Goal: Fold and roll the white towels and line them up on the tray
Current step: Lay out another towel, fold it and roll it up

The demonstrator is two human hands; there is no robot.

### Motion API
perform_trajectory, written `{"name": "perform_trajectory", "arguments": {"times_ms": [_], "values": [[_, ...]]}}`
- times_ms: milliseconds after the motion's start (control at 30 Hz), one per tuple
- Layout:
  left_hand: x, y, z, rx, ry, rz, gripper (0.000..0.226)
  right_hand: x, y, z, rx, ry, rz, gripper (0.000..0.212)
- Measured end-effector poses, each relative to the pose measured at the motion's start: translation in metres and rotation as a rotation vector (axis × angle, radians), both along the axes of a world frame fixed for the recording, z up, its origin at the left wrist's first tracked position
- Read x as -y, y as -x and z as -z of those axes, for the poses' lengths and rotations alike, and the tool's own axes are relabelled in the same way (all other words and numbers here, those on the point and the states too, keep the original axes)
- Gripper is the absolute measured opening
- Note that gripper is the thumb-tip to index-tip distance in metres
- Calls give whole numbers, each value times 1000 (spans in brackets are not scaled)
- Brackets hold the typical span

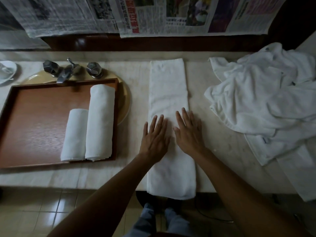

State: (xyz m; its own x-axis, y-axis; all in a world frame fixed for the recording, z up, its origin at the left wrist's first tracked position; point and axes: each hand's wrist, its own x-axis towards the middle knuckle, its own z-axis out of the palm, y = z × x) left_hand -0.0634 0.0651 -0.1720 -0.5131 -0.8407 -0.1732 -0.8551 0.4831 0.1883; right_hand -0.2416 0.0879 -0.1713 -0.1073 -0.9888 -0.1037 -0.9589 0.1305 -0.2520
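- the folded towel (168, 86) lies as one long narrow strip in the middle of the worktop (217, 151), its long axis running straight from the front edge away toward the back wall.
- its near end hangs just over the worktop's front edge, and its far end stops short of the wall.
- the left hand (154, 137) is flat, palm down on the strip's left side, fingers straight and lightly spread, pointing away along the towel.
- the right hand (189, 132) is right beside it, flat and spread the same way, pressing on the strip's right edge.
- over on the left, the wooden tray (34, 117) sits across the sink (125, 103), below the tap (65, 72).
- two rolls lie at the tray's right side, touching side by side: the long roll (100, 122) against the right rim, the short roll (74, 134) to its left.
- both rolls point the same way as the strip, near to far, near ends level.
- on the right is a loose heap of white towels (265, 103), crumpled, well apart from the strip.
- newspaper sheets (153, 14) hang on the back wall.
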Motion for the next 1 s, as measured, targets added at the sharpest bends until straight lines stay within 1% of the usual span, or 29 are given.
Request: {"name": "perform_trajectory", "arguments": {"times_ms": [100,233,300,367,400,467,600,700,767,833,900,967,1000], "values": [[10,-9,13,59,-48,-33,69,6,9,12,-66,-39,15,64],[-28,-24,13,-6,-57,7,71,-33,6,12,-105,-18,-46,65],[-52,-32,10,-50,-52,20,70,-60,-2,11,-76,-8,-38,64],[-54,-32,7,-113,-41,8,68,-66,-6,10,-25,53,-9,60],[-45,-27,6,-135,-46,-2,68,-58,-7,9,-1,84,4,58],[-15,-12,4,-118,-33,-6,68,-28,-10,5,8,120,0,58],[45,-7,10,34,-29,-28,69,23,-1,12,-67,20,-46,63],[70,-25,10,37,-24,-178,70,37,18,18,-103,26,127,67],[83,-21,4,13,19,-243,71,54,23,12,-74,61,163,66],[98,-1,-1,-21,48,-188,70,77,19,6,-59,98,59,65],[113,19,-2,-69,48,-71,70,101,16,8,-59,84,-59,62],[129,24,5,-36,18,6,70,115,19,15,-91,42,-95,61],[137,19,11,-7,4,1,70,118,24,17,-112,33,-76,63]]}}
